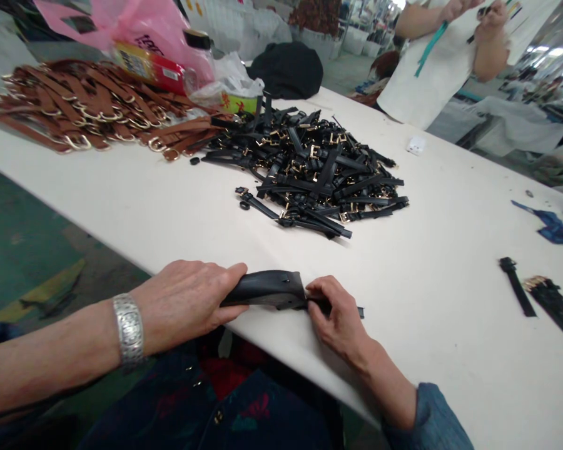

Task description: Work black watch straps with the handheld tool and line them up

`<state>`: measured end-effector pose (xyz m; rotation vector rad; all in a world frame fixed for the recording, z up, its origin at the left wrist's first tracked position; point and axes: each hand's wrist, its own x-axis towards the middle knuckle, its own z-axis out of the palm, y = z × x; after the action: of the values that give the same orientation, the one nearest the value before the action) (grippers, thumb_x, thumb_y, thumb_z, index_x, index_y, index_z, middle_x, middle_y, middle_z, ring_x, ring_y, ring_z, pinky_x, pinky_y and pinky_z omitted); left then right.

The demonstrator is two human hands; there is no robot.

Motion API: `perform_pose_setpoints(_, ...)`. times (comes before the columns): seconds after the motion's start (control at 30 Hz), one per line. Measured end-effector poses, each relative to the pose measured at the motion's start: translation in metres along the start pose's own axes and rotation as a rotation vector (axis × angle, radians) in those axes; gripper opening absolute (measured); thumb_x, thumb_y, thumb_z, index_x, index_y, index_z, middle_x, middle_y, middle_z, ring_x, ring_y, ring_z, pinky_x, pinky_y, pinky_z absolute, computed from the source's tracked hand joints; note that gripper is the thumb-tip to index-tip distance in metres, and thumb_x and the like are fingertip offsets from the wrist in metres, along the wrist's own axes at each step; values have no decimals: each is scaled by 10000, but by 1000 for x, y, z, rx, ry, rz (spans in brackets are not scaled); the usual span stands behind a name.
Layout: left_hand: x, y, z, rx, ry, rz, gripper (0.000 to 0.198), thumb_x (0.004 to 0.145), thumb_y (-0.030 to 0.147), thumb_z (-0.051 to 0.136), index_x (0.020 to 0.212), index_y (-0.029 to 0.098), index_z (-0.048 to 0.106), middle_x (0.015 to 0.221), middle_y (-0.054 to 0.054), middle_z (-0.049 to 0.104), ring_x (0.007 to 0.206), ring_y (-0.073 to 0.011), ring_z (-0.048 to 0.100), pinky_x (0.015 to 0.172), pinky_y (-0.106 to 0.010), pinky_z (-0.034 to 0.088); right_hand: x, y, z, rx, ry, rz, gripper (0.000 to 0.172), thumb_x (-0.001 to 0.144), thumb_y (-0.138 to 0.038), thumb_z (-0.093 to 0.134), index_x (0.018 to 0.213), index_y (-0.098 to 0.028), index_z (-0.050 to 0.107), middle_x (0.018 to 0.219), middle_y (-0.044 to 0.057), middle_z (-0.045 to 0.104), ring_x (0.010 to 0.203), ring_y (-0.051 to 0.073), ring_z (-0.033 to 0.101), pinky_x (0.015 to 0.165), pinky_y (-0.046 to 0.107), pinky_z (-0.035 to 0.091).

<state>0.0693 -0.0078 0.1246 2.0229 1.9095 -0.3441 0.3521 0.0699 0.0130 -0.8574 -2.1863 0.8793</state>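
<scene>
In my left hand (pixel 192 299), with a silver bracelet on the wrist, fingers are wrapped round a smooth black hand-held tool (pixel 269 289) that looks like a stapler; its exact kind I cannot make out. Its wide end points right, toward my right hand (pixel 335 315). My right hand pinches a short black strap (pixel 361 312) against that end, and most of the strap is hidden under the fingers. Both hands are at the near edge of the white table (pixel 426 262). Beyond them lies a heap of black buckled straps (pixel 319 169) with gold-coloured buckles.
Brown buckled straps (pixel 89 103) are piled at the far left, beside a pink plastic bag (pixel 141 28) and a red-and-yellow container (pixel 152 67). A black cap (pixel 286 70) lies behind. More black straps (pixel 556 312) are at the right. Across the table stands another person (pixel 426 69).
</scene>
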Motion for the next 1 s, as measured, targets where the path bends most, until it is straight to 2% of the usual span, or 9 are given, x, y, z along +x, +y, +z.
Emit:
perform_pose_setpoints(0.1, -8, -13, 5, -27, 4, 12, 260, 1000, 523, 603, 1033, 282, 695, 812, -100, 821, 738, -322, 771, 644, -410, 429, -7, -2, 0, -11, -59, -51, 340, 865, -141, 746, 1191, -231, 782, 1141, 104, 780, 1061, 272, 748, 944, 411, 641)
perform_pose_setpoints(0.23, -20, -22, 7, -21, 7, 11, 217, 1014, 483, 572, 1010, 295, 680, 787, -44, 803, 666, -257, 711, 625, -383, 373, -7, 2, 4, -27, -74, -44, 248, 916, -128, 820, 1127, -256, 843, 1080, 82, 783, 1009, 257, 751, 886, 395, 646)
perform_pose_setpoints(0.33, -22, -19, 4, 37, 13, -11, 157, 1003, 423, 586, 1009, 293, 674, 746, -1, 757, 650, -243, 671, 630, -362, 319, -6, 6, 6, 0, -66, -42, 211, 928, -131, 820, 1103, -247, 841, 1081, 86, 779, 1005, 254, 751, 885, 392, 645)
perform_pose_setpoints(0.4, -19, -14, 1, 31, 7, -3, 143, 999, 412, 587, 1014, 295, 669, 759, -15, 763, 640, -257, 668, 626, -372, 300, -6, 6, 6, 32, -61, -53, 213, 908, -118, 803, 1087, -233, 813, 1093, 93, 777, 1016, 258, 755, 889, 394, 644)
perform_pose_setpoints(0.53, -4, -1, -7, -20, -42, 6, 235, 993, 502, 562, 1014, 292, 665, 849, -87, 820, 708, -325, 737, 630, -408, 352, -6, 3, 5, 66, -55, -44, 207, 872, -112, 751, 1038, -232, 721, 1133, 107, 777, 1044, 264, 762, 910, 402, 647)
perform_pose_setpoints(0.63, 1, 2, -6, -30, -32, -15, 288, 983, 553, 567, 1007, 284, 667, 771, -80, 773, 710, -327, 736, 631, -406, 380, -5, 0, 4, 59, -54, -21, 176, 875, -134, 738, 1002, -238, 672, 1214, 133, 776, 1117, 281, 767, 967, 426, 651)
perform_pose_setpoints(0.77, -10, -8, 1, -9, -38, -4, 224, 1014, 468, 535, 1027, 289, 669, 714, -27, 719, 656, -282, 696, 622, -378, 346, -6, 1, 3, 53, -54, 7, 158, 887, -126, 738, 1006, -226, 710, 1324, 162, 767, 1240, 308, 760, 1063, 452, 637)
perform_pose_setpoints(0.87, -23, -17, 2, 77, -21, -9, 214, 1049, 410, 499, 1063, 290, 677, 753, 1, 718, 654, -242, 673, 638, -355, 324, -7, 3, 5, 54, -52, 39, 172, 868, -109, 757, 1000, -219, 748, 1334, 159, 767, 1245, 310, 763, 1076, 454, 636)
perform_pose_setpoints(1.0, -23, -10, -6, 66, -61, 6, 197, 1053, 396, 503, 1059, 281, 662, 830, -30, 776, 700, -255, 702, 644, -357, 336, -6, 5, 6, 81, -70, 17, 185, 854, -133, 804, 1004, -230, 756, 1305, 148, 778, 1208, 307, 774, 1053, 455, 649)
